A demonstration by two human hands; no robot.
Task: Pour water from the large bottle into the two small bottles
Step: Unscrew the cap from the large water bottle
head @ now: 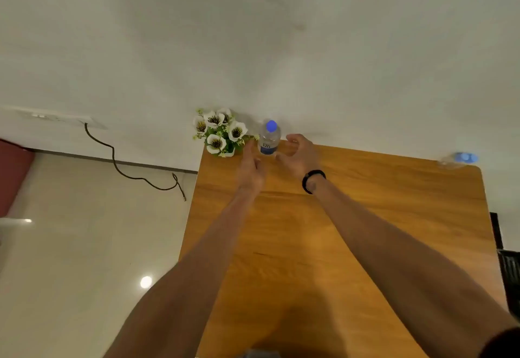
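Observation:
A clear large bottle [269, 139] with a blue cap and blue label stands upright at the far edge of the wooden table [365, 217], by the wall. My left hand [251, 170] reaches toward it from the left, fingers apart, holding nothing. My right hand [299, 155] is just right of the bottle, fingers curled open around empty air, a black band on the wrist. Neither hand touches the bottle. At the table's far right corner stand small clear bottles [458, 159] with blue caps, blurred.
A white pot of artificial white flowers [219, 132] stands at the table's far left corner, close to the large bottle. A dark cable [118, 166] hangs from a wall socket to the left. Tiled floor lies left of the table. A dark object [509, 273] sits at the right edge.

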